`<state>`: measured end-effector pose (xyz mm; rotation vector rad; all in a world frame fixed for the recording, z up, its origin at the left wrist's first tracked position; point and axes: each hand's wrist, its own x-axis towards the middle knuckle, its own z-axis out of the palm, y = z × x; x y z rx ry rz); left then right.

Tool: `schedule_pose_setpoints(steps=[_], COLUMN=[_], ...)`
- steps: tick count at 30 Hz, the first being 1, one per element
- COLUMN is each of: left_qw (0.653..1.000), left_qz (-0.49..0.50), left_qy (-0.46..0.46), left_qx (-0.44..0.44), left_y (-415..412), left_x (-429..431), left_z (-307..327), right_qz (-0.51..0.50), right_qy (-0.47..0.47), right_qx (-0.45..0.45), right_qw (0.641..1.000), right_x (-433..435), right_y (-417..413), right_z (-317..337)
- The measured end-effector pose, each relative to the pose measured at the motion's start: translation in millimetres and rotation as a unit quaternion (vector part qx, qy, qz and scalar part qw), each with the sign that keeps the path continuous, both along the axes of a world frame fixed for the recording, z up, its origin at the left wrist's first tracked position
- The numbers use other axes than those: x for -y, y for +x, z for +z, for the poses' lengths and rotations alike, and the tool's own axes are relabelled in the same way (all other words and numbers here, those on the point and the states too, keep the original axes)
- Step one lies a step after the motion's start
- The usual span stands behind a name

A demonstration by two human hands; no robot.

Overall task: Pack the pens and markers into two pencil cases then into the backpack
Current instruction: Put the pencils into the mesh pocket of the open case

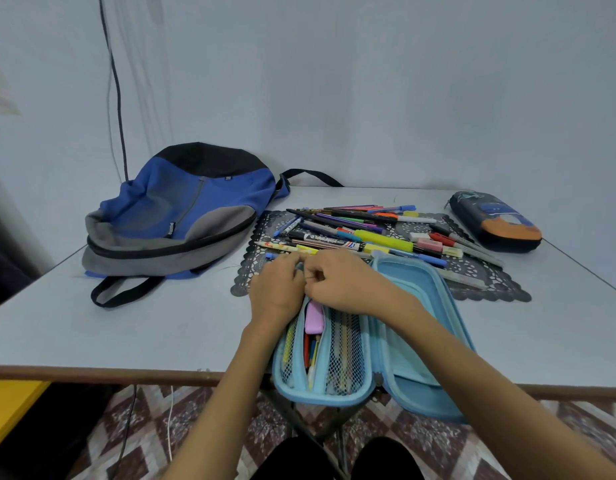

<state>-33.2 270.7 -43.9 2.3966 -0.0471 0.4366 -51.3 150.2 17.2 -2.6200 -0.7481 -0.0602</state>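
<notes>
**Position.** The light-blue pencil case lies open on the table directly in front of the person, with its near end projecting past the table edge. The mesh pocket already holds several pens. A purple eraser sits in the pocket's open mouth.

**Hands.** The left hand and right hand meet at the far end of the mesh pocket. The fingers of both are curled and pinch there. The hands cover the exact part held; I judge it to be the pocket's zip end.

**Outstanding.** Most of the pens and markers lie unpacked in a loose pile on the dark lace placemat, just beyond the hands. The second pencil case, dark blue and orange, lies shut at the far right. The blue backpack lies flat at the left, well apart from both cases. In my judgement the task is at an early stage.

**Risks.**
- The overhanging case could tip off the table, spilling its contents, if pulled toward the person.
- The eraser lies in the pocket's opening and may jam any closing of the pocket.
- A hand or sleeve brushing the pile could send the round markers rolling off the mat.
- Overfilling this case may prevent its lid from shutting.
</notes>
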Motion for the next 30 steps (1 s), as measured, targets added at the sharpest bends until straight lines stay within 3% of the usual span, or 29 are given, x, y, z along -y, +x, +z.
schedule_pose_setpoints(steps=[6, 19, 30], left_qw=[1.0, 0.999, 0.998], left_qz=[0.0, 0.007, 0.02], left_qy=[-0.014, -0.013, -0.047], left_qx=[-0.007, -0.031, -0.029], left_y=[1, 6, 6], left_x=[1, 0, 0], left_z=[0, 0, 1], right_qz=[0.011, 0.031, 0.043], right_qy=[-0.024, 0.009, 0.014], right_qx=[0.011, -0.059, -0.022], right_qw=[1.0, 0.998, 0.999], right_x=[-1, -1, 0], right_y=[-9, -26, -58], right_z=[3, 9, 3])
